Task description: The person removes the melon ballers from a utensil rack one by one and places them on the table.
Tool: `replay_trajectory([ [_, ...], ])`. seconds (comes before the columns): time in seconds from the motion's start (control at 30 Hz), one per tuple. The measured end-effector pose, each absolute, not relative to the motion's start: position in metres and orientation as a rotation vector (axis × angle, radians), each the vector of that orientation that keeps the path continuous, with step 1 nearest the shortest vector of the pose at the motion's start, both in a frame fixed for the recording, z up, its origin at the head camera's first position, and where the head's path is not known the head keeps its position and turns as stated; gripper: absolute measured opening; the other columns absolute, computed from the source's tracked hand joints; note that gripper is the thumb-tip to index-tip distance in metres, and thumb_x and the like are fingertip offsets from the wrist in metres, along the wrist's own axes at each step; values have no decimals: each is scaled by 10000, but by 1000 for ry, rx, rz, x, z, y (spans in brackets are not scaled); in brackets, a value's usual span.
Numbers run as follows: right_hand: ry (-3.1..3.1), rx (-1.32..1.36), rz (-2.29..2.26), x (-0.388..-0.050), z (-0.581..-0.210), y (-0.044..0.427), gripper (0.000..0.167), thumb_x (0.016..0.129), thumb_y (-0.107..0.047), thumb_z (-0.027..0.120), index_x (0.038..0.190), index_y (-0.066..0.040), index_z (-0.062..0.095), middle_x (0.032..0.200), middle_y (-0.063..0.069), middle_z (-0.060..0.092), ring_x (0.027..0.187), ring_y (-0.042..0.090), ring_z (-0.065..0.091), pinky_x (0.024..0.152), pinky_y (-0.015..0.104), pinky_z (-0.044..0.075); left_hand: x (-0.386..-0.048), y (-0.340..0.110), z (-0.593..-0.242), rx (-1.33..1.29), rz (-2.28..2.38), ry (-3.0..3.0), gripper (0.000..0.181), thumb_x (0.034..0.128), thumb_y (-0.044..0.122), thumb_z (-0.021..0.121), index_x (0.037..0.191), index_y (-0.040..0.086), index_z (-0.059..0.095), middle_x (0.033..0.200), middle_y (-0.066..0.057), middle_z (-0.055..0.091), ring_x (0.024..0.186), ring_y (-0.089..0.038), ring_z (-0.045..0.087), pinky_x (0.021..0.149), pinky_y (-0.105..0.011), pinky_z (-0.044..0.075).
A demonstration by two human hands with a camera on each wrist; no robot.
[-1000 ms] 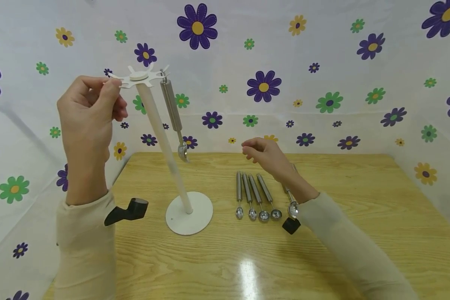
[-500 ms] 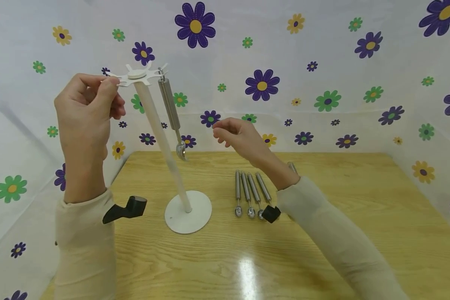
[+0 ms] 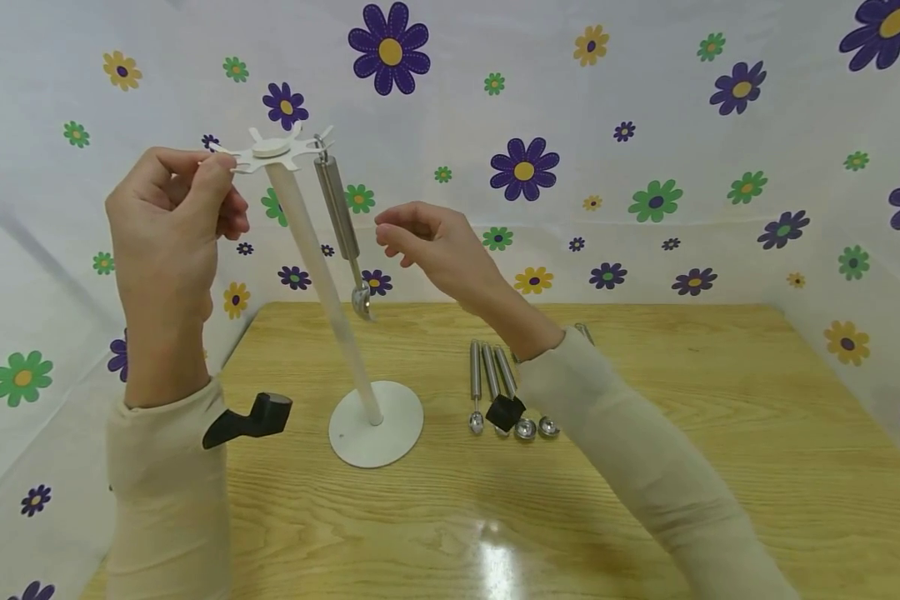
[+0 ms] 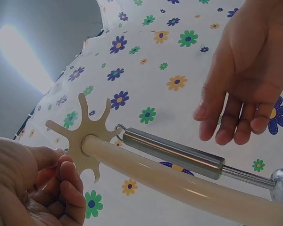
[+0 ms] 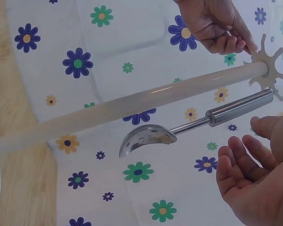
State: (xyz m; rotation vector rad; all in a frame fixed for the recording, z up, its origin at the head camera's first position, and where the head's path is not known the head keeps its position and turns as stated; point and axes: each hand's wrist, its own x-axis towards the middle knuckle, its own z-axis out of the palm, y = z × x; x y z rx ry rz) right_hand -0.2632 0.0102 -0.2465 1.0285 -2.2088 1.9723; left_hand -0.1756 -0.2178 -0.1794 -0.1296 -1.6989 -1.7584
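Note:
A white stand (image 3: 322, 279) with a round base and a star-shaped hook top (image 4: 87, 129) leans slightly to the left. My left hand (image 3: 176, 208) pinches one arm of that hook top between thumb and fingers. From another arm, on the right side, a steel scoop (image 3: 337, 208) hangs by the loop at its handle end. The right wrist view shows its pointed, curved bowl (image 5: 148, 137). My right hand (image 3: 446, 250) is raised to the right of the hanging scoop, apart from it, fingers loosely bent and holding nothing.
Several steel scoops (image 3: 476, 371) with small round bowls lie side by side on the wooden table (image 3: 390, 525), partly hidden by my right forearm. Another handle (image 3: 583, 333) shows behind that arm. A flowered cloth (image 3: 457, 108) covers the back and sides.
My right hand has moved left and up, from above the lying scoops toward the hanging scoop. The left hand keeps its pinch on the stand, and the hanging scoop stays in place.

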Motion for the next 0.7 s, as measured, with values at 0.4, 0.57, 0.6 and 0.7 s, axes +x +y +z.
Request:
replay_trajectory([
  [0.4,-2116,1135,2065,-263,-236,-15,414,1056,-113,606,1438,25,532,1307,143,661,1130,209,668,967,305,546,-176,-219,-180,-141,-1773,-1688,231,950,218,763,1096,49,705,835,-93,663,641,-170,601,661,-171,559],
  [0.57,-2128,1181,2054,-260,-234,-22,441,1061,-104,591,1475,16,499,1356,170,645,1188,177,658,1001,275,525,-176,-219,-179,-132,-1772,-1696,229,952,221,760,1098,54,703,840,-94,662,645,-170,603,664,-170,559],
  [0.6,-2126,1185,2057,-260,-234,-23,438,1061,-102,591,1472,19,502,1357,179,644,1190,176,657,1000,275,525,-176,-219,-179,-130,-1773,-1696,231,952,221,760,1099,52,703,840,-97,662,645,-170,603,663,-170,559],
  [0.7,-2115,1186,2076,-259,-234,-26,432,1057,-99,598,1463,21,512,1356,183,649,1193,162,655,1002,274,522,-176,-218,-179,-137,-1774,-1694,240,953,215,758,1105,40,698,835,-99,661,642,-172,602,661,-172,559],
])
